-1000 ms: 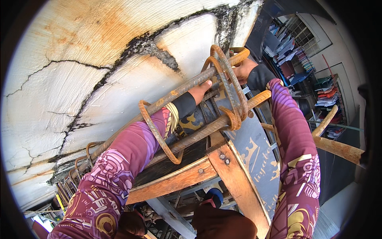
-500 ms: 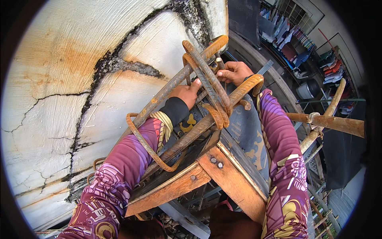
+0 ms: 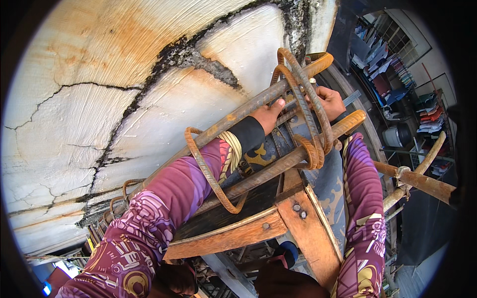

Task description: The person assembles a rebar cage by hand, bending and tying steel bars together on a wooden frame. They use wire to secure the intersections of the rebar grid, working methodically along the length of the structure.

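Observation:
Two thick, rusty ribbed bars run diagonally through the middle, both hooked at their far right ends. Around them sit bent steel stirrups, bunched near the hooks. My left forearm passes through a separate loose stirrup. My left hand is between the two bars with its thumb up and fingers curled down out of sight; what they hold is hidden. Beyond the bunched stirrups, my right hand is closed at a thinner piece of rebar whose bright cut end shows above the fingers.
A cracked, stained white wall rises on the left. Below the bars stands a wooden formwork box with bolt heads. Scaffold poles are tied together at right. Laundry hangs far below, across a drop.
The view has shifted, so bars, stirrups and formwork appear farther right. Both hands keep nearly the same places among the bars.

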The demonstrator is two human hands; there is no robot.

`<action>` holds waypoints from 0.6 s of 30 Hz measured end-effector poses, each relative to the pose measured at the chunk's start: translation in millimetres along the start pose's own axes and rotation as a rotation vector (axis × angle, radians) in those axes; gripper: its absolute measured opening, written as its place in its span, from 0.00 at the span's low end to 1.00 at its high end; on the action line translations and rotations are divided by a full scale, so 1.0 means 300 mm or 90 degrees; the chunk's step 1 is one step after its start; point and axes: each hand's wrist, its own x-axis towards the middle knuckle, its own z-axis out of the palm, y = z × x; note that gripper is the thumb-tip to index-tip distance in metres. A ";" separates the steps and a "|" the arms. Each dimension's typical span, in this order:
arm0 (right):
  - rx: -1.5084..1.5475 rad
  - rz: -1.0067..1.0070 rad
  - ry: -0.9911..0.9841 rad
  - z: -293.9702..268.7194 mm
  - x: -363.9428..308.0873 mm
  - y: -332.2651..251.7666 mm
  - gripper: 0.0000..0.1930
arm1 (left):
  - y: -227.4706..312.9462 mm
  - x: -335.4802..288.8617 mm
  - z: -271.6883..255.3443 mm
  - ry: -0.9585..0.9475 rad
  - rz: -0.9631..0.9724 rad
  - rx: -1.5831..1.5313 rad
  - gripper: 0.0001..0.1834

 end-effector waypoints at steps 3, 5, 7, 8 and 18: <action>0.069 -0.007 -0.012 0.002 0.013 0.021 0.18 | -0.079 0.055 0.022 0.017 0.099 0.072 0.31; 0.024 0.009 0.001 0.021 0.002 -0.007 0.18 | -0.117 0.079 0.026 0.011 0.145 0.131 0.30; 0.021 0.013 0.007 0.018 -0.002 -0.014 0.19 | -0.096 0.073 0.013 -0.034 0.121 0.150 0.29; 0.016 0.022 -0.005 0.022 0.004 -0.010 0.19 | -0.089 0.068 0.006 -0.052 0.090 0.120 0.28; -0.094 0.227 0.177 -0.279 -0.197 0.011 0.19 | -0.091 -0.039 0.004 -0.166 0.072 -0.049 0.29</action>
